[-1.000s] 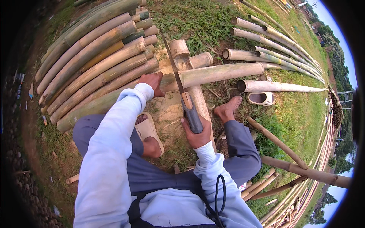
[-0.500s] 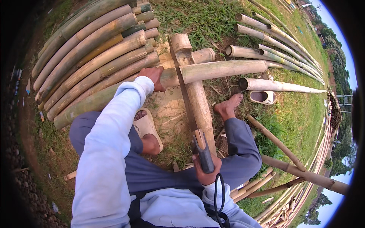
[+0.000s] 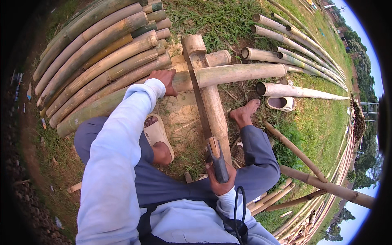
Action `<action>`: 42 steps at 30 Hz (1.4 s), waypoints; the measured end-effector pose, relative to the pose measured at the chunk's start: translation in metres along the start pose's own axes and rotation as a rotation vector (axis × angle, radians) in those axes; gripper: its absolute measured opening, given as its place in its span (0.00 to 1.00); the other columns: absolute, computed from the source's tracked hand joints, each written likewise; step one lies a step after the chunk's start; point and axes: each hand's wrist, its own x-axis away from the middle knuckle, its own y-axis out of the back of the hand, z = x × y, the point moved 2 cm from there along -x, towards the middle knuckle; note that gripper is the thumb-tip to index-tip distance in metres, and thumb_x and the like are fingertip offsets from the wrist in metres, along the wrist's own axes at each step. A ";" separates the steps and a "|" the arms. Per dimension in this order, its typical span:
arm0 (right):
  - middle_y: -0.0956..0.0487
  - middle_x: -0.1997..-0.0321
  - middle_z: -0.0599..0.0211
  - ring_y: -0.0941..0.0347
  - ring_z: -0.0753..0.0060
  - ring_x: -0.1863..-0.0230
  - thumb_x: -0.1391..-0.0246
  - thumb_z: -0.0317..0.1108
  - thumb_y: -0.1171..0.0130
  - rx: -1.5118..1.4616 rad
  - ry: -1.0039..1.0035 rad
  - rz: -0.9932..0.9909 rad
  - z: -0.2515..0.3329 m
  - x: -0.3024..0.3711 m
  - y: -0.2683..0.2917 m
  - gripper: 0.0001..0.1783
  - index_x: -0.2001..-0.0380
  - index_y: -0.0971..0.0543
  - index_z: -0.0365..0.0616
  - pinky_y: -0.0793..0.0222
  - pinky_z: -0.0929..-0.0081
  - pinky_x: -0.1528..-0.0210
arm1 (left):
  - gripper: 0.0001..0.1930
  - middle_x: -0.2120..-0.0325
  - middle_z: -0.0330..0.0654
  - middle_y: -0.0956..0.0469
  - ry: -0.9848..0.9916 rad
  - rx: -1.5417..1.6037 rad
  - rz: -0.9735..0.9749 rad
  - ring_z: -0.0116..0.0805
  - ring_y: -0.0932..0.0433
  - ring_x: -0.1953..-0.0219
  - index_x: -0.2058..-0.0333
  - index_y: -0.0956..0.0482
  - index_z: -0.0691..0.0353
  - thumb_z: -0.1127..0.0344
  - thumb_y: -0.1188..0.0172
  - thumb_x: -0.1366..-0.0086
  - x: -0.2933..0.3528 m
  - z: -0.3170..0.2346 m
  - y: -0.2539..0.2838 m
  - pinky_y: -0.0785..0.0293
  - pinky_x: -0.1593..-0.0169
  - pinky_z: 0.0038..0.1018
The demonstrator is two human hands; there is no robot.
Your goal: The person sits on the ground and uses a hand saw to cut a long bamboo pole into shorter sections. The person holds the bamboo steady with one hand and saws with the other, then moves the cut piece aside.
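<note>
Sitting before me, one person (image 3: 179,220) clamps the right hand (image 3: 221,180) round one handsaw (image 3: 201,108), set across one thick bamboo pole (image 3: 241,73) lying over one bamboo support (image 3: 216,118); the left hand (image 3: 164,81) spreads on that pole. Of two sandals (image 3: 280,103), one is worn, the other lies near the bare foot (image 3: 245,113)

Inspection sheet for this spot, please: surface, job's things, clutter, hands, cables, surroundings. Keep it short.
Surface: grass, plus a pale dusty patch.
Job's things: bamboo pole lies across a bamboo support; saw blade crosses the pole, cut depth unclear.
Clutter: empty sandal beside the bare right foot.
Left hand: spread on the pole, left of the blade.
Right hand: grips the saw handle.
Cables: black cord looped by the right sleeve.
Surroundings: stacked bamboo at left, long poles at upper right.
</note>
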 end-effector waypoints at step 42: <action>0.21 0.72 0.71 0.28 0.83 0.70 0.42 0.22 0.35 -0.050 -0.121 0.010 0.011 0.027 0.018 0.13 0.54 0.18 0.34 0.29 0.78 0.66 | 0.39 0.58 0.56 0.16 -0.033 -0.001 0.026 0.56 0.17 0.51 0.50 0.25 0.66 0.44 0.24 0.54 -0.006 -0.006 -0.005 0.23 0.46 0.44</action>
